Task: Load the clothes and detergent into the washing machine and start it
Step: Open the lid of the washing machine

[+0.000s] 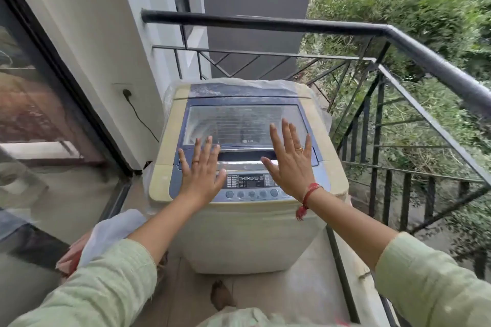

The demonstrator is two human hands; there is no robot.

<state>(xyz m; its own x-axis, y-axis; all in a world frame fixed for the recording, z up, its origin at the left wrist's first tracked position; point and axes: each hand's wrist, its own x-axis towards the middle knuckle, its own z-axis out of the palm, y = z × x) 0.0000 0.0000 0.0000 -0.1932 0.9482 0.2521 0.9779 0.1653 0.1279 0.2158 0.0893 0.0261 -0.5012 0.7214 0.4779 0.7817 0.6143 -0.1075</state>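
Note:
A cream and blue top-loading washing machine point(247, 223) stands on a narrow balcony, its clear lid point(239, 122) down. A control panel point(251, 180) with a display and a row of round buttons runs along its front edge. My left hand point(200, 172) is spread flat, fingers straight, over the left side of the panel. My right hand point(291, 159) is spread the same way over the lid's front edge and the panel's right side. Neither hand holds anything. Whether they touch the machine I cannot tell. White and pink cloth point(103, 236) lies low at my left, partly hidden by my sleeve.
A black metal railing point(398, 34) borders the balcony behind the machine and on the right, with greenery beyond. A white wall with a socket and plugged cable point(127, 94) is at the left, next to a glass sliding door point(39, 93). The floor strip is narrow.

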